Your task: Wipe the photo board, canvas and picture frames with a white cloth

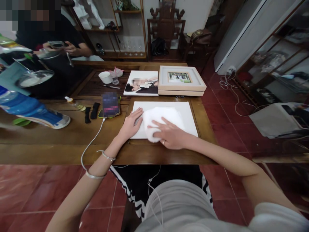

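Near frame centre, the right hand, fingers spread, rests on a fluffy white cloth over a white rectangular panel; I'd have the left hand, lying flat, brace the panel's left edge.

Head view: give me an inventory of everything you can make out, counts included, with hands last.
white cloth: 1, white, on the panel
panel: 1, white, table's near side
photo print: 1, black and white, beyond the panel
picture frame: at least 1, pale wood, right of the print
phone: 1, dark, left of the panel
cable: 1, white, plugged into the phone
strips: 2, black, left of the phone
bottle: 1, blue, table's left end
cup: 1, white, left of the print
table: 1, brown, centre
chair: 1, dark brown, far wall
other person: 1, black top, far left
shelf goods: uncountable, too blurred
left hand: 1, bare, panel's left edge
right hand: 1, bare, on the cloth
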`<state>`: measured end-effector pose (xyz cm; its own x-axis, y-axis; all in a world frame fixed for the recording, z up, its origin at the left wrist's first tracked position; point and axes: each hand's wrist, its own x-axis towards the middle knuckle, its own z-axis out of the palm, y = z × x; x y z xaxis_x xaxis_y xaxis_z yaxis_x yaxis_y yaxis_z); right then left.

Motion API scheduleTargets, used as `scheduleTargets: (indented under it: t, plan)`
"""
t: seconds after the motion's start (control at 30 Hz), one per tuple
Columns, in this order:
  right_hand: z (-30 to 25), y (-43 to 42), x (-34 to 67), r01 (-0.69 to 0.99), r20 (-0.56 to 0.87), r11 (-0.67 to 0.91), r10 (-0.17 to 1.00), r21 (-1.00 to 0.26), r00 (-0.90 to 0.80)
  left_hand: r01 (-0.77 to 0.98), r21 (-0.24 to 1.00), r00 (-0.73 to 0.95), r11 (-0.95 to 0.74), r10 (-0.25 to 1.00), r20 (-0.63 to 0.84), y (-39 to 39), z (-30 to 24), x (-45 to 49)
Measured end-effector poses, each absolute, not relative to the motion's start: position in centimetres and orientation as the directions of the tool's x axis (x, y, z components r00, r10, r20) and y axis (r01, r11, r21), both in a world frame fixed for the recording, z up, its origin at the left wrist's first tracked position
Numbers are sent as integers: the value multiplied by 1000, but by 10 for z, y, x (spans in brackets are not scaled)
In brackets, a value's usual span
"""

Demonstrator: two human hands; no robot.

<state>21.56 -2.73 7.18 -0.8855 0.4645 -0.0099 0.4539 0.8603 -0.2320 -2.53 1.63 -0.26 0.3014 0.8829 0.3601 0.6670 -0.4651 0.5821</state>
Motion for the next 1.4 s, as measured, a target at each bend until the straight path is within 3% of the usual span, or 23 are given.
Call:
scheduleTargets:
  t: [0.17, 0.3, 0.47, 0.73, 0.9, 1.1, 1.2, 1.4]
  plan:
    - [62, 32, 201, 622, 47, 776, 629, -109, -776, 658, 597, 287, -458, 886, 363, 15, -2, -24]
    - [55, 42, 185, 691, 41, 722, 692, -42, -721, 656, 598, 291, -461, 885, 363, 15, -2, -25]
    - [52, -3, 184, 642, -3, 765, 643, -51, -766, 654, 600, 286, -461, 885, 367, 15, -2, -24]
    - [68, -71, 210, 472, -4, 862, 480, -184, -877, 680, 569, 331, -462, 886, 324, 15, -1, -24]
    - [67, -16, 216, 623, 30, 754, 642, -208, -766, 694, 563, 337, -449, 893, 297, 15, -2, -24]
    - [60, 24, 176, 823, 30, 551, 833, -136, -553, 668, 615, 317, -419, 908, 274, 12, 2, -24]
    - [57, 12, 155, 765, -17, 634, 769, -113, -640, 605, 649, 316, -462, 887, 337, 8, 6, -25]
    - [58, -39, 163, 458, 41, 879, 467, -133, -883, 534, 667, 296, -519, 854, 428, 7, 7, -26]
